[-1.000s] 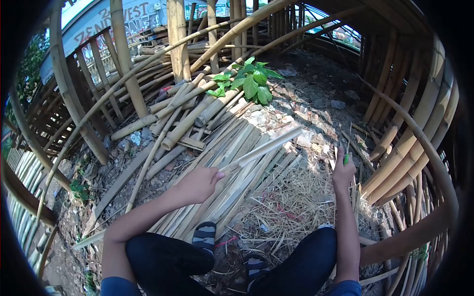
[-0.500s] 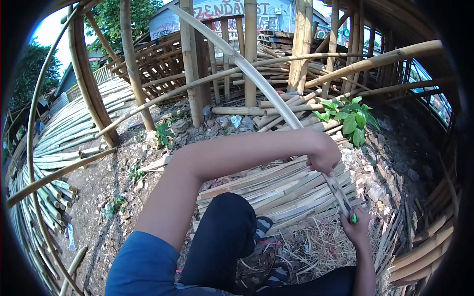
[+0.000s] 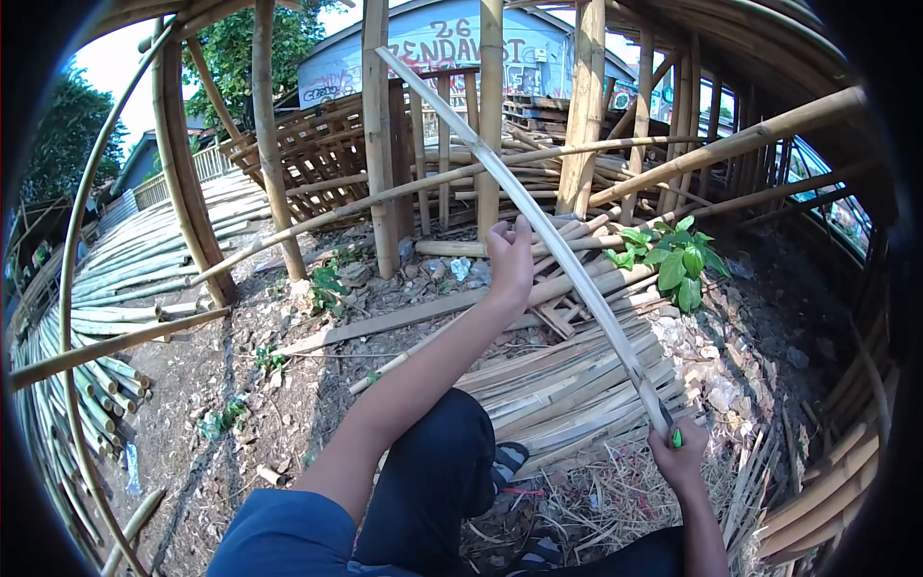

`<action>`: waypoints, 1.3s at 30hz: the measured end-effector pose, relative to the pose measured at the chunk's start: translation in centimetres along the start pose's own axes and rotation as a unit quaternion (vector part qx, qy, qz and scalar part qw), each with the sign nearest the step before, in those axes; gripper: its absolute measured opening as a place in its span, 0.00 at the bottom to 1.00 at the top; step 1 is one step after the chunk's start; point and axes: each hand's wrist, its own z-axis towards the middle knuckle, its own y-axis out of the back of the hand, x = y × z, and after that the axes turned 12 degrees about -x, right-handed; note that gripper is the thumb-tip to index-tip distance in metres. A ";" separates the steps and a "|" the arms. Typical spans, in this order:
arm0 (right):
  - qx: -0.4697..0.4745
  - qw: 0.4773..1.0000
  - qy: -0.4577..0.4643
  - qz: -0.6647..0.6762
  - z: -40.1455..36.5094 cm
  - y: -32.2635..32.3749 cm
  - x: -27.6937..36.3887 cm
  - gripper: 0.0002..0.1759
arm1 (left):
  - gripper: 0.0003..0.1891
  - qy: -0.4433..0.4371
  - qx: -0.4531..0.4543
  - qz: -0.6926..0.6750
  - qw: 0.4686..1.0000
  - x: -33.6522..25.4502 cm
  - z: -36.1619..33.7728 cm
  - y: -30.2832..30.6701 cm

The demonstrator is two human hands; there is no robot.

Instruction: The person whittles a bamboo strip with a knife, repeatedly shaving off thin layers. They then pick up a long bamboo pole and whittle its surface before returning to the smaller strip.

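Note:
A long, pale split-bamboo strip slants from the upper middle down to my right hand. That hand is closed around the green-marked handle of a knife, whose dark blade lies along the strip's lower end. Whether the fingers also grip the strip itself is hard to see. My left hand is raised just left of the strip, its fingers loosely curled and apart, with nothing visible in them. Below the strip, a pile of split bamboo strips lies on the ground by my shoe.
A bamboo pole crosses in front between upright bamboo posts. Green bamboo poles are stacked at left. A leafy plant grows at right. Shavings cover the ground near my feet.
My left hand has moved off the strip's lower part, up and to the left. The strip's upper end has shifted down and right. My right hand still holds the knife, slightly further left.

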 end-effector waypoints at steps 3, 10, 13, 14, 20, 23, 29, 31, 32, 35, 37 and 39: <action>0.002 1.000 -0.001 0.029 -0.3 -0.6 0.8 0.10 | 0.29 0.104 0.218 -0.209 0.947 -2.8 0.4 2.7; 0.023 0.998 -0.017 0.053 -0.9 -1.6 2.8 0.16 | 0.24 0.108 0.318 -0.372 0.866 -4.8 0.3 4.0; 0.007 0.997 -0.019 0.080 -0.8 -2.1 3.1 0.25 | 0.22 0.127 0.342 -0.392 0.844 -5.5 0.1 4.2; 0.024 0.994 -0.023 0.101 -0.9 -2.2 3.1 0.25 | 0.21 0.141 0.360 -0.410 0.826 -5.6 0.1 4.3; 0.116 0.974 -0.127 0.145 -1.6 -2.9 1.8 0.24 | 0.15 0.126 0.370 -0.438 0.809 -5.1 0.2 3.9; 0.155 0.950 -0.224 0.154 -1.7 -3.3 1.0 0.25 | 0.14 0.107 0.347 -0.431 0.826 -5.1 0.1 4.0; 0.224 0.871 -0.376 0.222 0.0 -2.6 2.6 0.22 | 0.12 0.089 0.284 -0.386 0.873 -5.1 -0.7 3.9; 0.259 0.854 -0.391 0.224 0.4 -2.6 3.0 0.19 | 0.12 0.080 0.276 -0.374 0.882 -5.2 -0.9 3.7; 0.293 0.847 -0.387 0.219 0.3 -2.7 3.1 0.17 | 0.11 0.082 0.275 -0.369 0.884 -5.2 -1.0 3.7; 0.334 0.816 -0.399 0.250 -0.3 -3.0 2.3 0.12 | 0.10 0.089 0.267 -0.358 0.890 -5.0 -1.2 3.6; 0.346 0.807 -0.401 0.262 0.2 -3.0 2.6 0.12 | 0.10 0.090 0.260 -0.351 0.895 -5.0 -1.1 3.6; 0.337 0.796 -0.412 0.287 0.2 -3.0 2.4 0.13 | 0.09 0.081 0.257 -0.347 0.898 -4.9 -0.9 3.5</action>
